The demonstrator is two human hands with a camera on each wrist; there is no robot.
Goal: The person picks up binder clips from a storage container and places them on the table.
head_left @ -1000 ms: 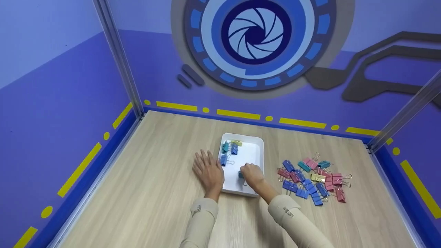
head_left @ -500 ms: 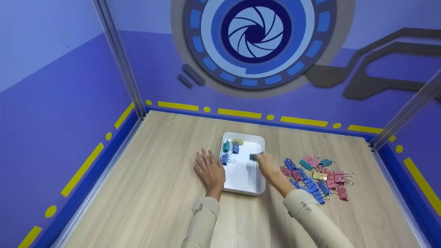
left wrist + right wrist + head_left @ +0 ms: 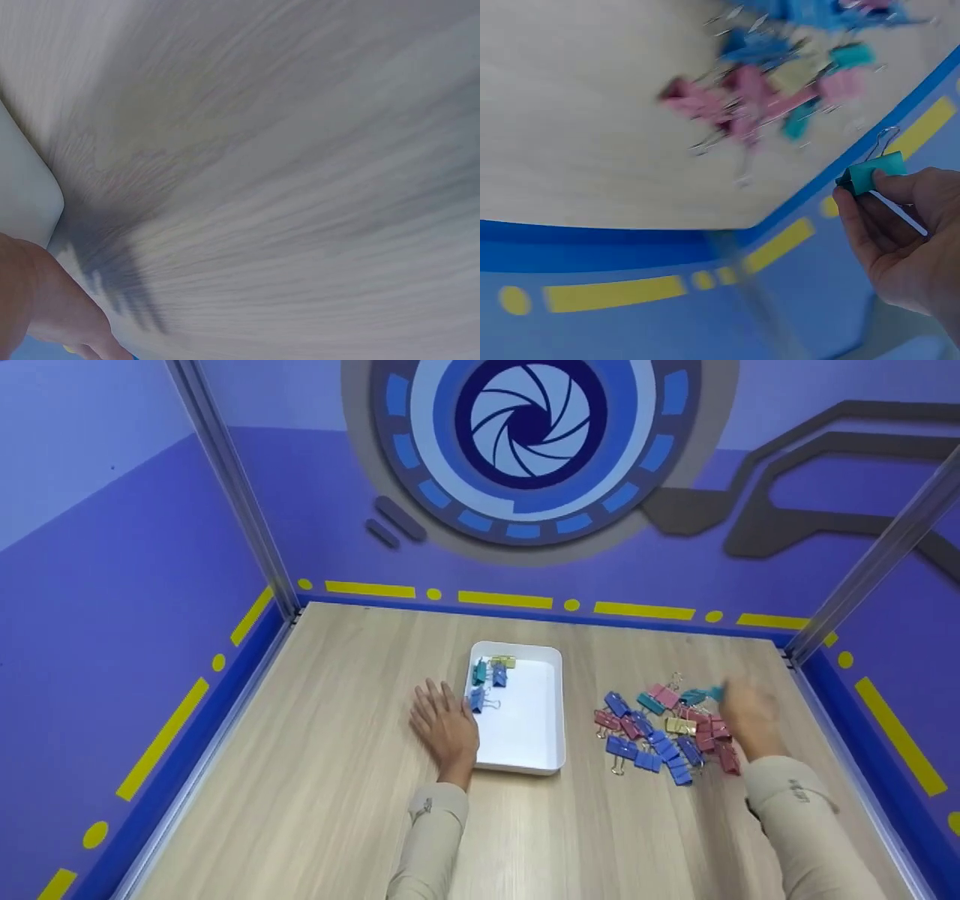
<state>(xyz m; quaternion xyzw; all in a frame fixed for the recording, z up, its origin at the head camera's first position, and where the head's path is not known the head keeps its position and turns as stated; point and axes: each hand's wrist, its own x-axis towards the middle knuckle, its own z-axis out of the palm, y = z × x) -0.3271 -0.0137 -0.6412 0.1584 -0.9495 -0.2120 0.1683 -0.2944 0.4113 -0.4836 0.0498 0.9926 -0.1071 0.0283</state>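
My right hand (image 3: 750, 716) pinches a teal binder clip (image 3: 877, 171) between thumb and fingers, its wire handles up in the right wrist view. In the head view that hand is at the right end of a pile of binder clips (image 3: 664, 746), coloured blue, pink, teal and yellow. Left of the pile stands a white tray (image 3: 525, 769). Inside its far left part lie several clips, among them a yellow clip (image 3: 504, 661), a green clip (image 3: 479, 672) and a blue clip (image 3: 477, 701). With fingers straight and spread, my left hand (image 3: 446, 735) rests against the tray's left side.
The wooden table (image 3: 315, 780) carries everything. Blue printed walls (image 3: 487, 562) with yellow dashes rise at its back and sides. Metal posts (image 3: 232, 472) stand in the back corners.
My right hand has lifted the teal binder clip out of the tray and carried it right to the far side of the pile. The left hand has stayed by the tray.
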